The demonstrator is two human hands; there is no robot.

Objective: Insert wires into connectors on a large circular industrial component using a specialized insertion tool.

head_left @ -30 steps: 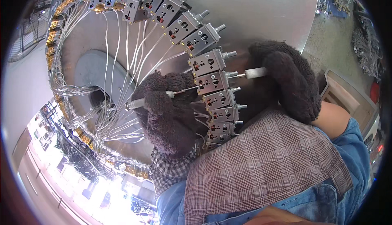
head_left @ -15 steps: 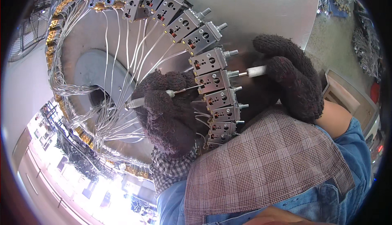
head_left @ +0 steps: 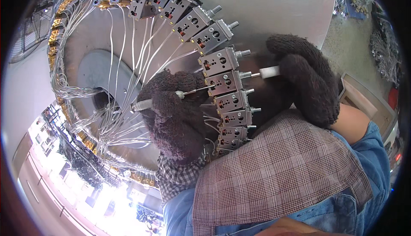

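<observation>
My left hand (head_left: 169,116), in a dark knitted glove, is closed round a slim tool (head_left: 143,105) with a whitish handle. Its thin metal rod reaches the slotted face of a small metal control box (head_left: 223,83). On the box's other side, my right hand (head_left: 306,75), also gloved, grips a white-handled tool (head_left: 269,72). That tool's thin rod meets the end of the box's shaft (head_left: 246,75). Similar boxes stand above and below in a curved row; another box (head_left: 217,61) sits just above. The right fingertips are partly hidden behind the handle.
The boxes rim a large round metal turntable (head_left: 261,4). Thin whitish lines (head_left: 92,92) run from them to a hole by the grey hub (head_left: 92,64). Brass-coloured parts (head_left: 53,43) line the left rim. A beige bin (head_left: 366,103) stands at the right, bundled parts (head_left: 349,0) beyond.
Both hands keep their hold on the tools and have barely moved. The left tool's rod tip lies slightly higher and further right on the box's face.
</observation>
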